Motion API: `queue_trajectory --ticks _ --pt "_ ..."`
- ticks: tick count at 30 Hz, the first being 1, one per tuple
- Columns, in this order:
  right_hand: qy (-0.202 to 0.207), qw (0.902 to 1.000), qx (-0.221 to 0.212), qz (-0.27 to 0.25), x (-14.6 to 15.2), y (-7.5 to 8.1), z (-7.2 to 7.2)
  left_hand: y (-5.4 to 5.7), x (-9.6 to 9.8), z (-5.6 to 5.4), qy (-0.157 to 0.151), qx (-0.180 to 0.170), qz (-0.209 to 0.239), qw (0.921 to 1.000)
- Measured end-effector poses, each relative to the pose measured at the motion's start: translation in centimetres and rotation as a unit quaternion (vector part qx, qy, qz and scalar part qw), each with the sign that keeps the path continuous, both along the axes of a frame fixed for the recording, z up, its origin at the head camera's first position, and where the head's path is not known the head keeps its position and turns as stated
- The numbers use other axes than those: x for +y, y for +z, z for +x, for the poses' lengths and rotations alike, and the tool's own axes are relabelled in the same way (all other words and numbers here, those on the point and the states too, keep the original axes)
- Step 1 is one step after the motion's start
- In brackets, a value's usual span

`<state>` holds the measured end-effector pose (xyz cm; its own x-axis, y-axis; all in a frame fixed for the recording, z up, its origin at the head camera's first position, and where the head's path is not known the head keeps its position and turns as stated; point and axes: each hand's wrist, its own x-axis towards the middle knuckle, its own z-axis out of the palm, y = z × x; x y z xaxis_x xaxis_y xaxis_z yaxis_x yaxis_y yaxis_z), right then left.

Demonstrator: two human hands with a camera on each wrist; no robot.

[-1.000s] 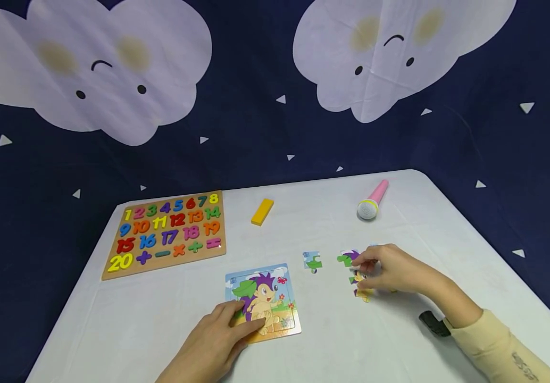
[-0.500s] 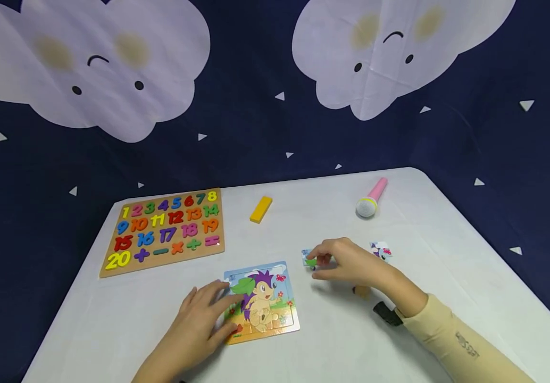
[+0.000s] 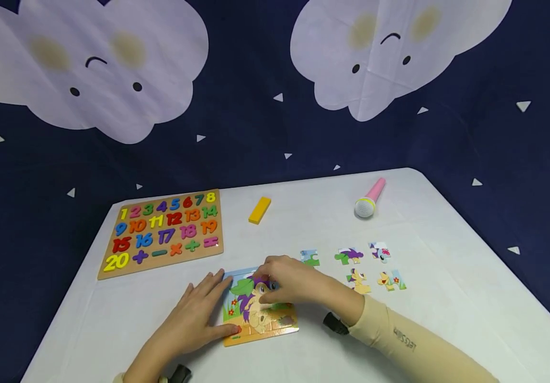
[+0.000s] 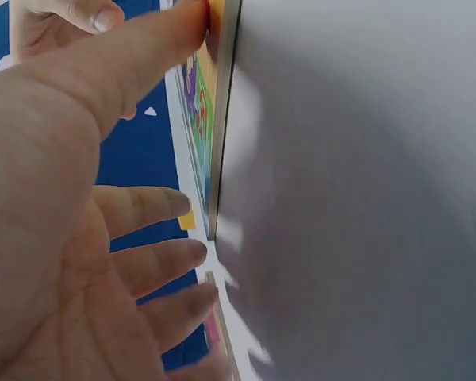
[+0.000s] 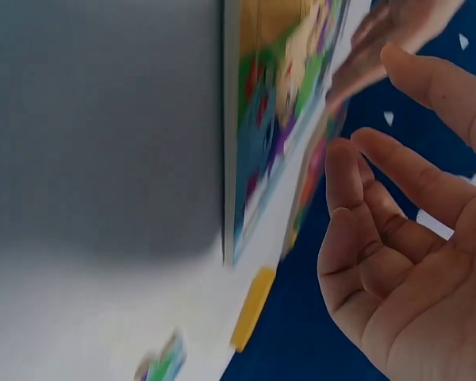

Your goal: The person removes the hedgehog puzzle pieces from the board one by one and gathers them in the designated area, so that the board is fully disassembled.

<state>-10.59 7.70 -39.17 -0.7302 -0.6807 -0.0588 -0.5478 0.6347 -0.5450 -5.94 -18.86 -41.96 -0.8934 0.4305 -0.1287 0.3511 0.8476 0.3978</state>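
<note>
A square hedgehog jigsaw puzzle (image 3: pixel 257 323) in a flat frame lies near the table's front middle. My left hand (image 3: pixel 191 314) is spread at its left side, thumb on the lower left corner and fingertips by the upper left edge. In the left wrist view the thumb (image 4: pixel 155 55) reaches onto the frame. Over the upper right of the picture hovers my right hand (image 3: pixel 296 280), hiding part of the hedgehog's head. The right wrist view shows the right hand's fingers (image 5: pixel 341 175) loosely bent, thumb apart, with nothing between them. Several loose jigsaw pieces (image 3: pixel 358 281) lie to the right.
A wooden number board (image 3: pixel 155 254) lies at the back left, with a yellow block (image 3: pixel 259 210) to its right. Toward the back right is a pink toy microphone (image 3: pixel 371 198). A white cloth (image 3: pixel 438 229) covers the table, before a dark blue backdrop (image 3: pixel 246 106) with clouds.
My right hand has moved left from above the loose pieces to over the puzzle, uncovering them. My left hand lifted off the picture and shifted to its left edge.
</note>
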Motion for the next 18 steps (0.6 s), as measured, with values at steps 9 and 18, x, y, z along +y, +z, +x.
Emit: queue_trajectory --ticks 9,18 --pt "0.009 0.9992 -0.001 0.039 -3.1 -0.3 0.6 0.0 -0.3 -0.6 0.004 -0.046 0.005 0.9989" --pt "0.006 0.9981 0.005 0.061 -4.3 -1.1 0.6 -0.1 -0.1 -0.6 0.01 -0.051 0.018 0.9985"
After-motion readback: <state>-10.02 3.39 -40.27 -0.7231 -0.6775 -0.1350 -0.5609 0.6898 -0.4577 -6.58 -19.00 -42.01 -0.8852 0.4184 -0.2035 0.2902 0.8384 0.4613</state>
